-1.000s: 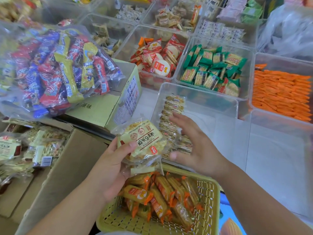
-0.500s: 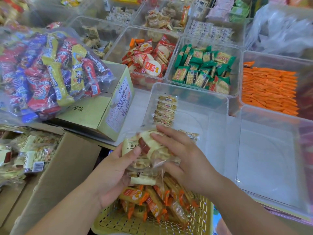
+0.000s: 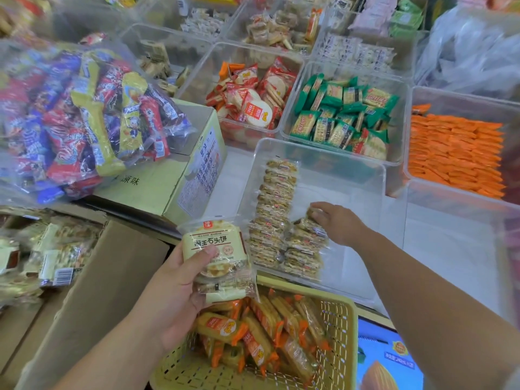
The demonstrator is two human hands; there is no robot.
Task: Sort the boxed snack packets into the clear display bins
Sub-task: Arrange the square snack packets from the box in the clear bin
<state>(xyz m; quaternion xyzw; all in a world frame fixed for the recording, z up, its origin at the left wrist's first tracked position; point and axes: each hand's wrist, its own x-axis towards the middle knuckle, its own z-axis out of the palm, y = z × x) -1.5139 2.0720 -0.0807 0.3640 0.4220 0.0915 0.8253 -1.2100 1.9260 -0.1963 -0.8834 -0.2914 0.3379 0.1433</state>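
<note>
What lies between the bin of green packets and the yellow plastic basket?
Head view: a clear plastic bin holding two rows of clear-wrapped biscuit packets, the right hand pinching one.

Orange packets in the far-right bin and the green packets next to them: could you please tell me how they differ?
The orange packets lie flat in neat, tightly stacked rows; the green packets are jumbled, tilted at mixed angles. The orange packets look one plain colour, while the green packets show pale crackers on their fronts. Both sit in clear bins.
</note>
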